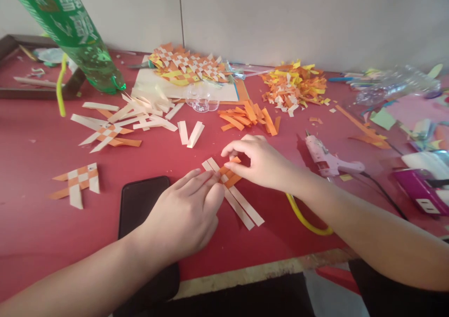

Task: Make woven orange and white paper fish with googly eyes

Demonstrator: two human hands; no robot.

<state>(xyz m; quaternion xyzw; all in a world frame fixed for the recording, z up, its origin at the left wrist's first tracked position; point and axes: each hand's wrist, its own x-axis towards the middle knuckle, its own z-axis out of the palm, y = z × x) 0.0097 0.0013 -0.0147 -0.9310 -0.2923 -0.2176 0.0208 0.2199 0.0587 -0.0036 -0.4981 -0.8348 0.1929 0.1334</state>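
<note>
Just right of the middle, cream paper strips (242, 202) lie slanted on the red table, crossed by orange paper strips (233, 178) in a small weave. My left hand (187, 209) comes from the lower left, its fingers together and their tips holding the weave's left side; part of the weave is hidden under them. From the right, my right hand (257, 160) pinches an orange strip between thumb and fingers at the weave's upper edge. Further left lie a woven paper fish (79, 181) and a partly woven piece (108, 132) with long loose ends.
A black phone (143, 200) lies beside my left wrist. Behind my hands are cream strips (147, 109), orange strips (249, 116) and paper scraps (296, 85). A pink glue gun (326, 158) with a cord sits right. A green bottle (77, 36) stands back left.
</note>
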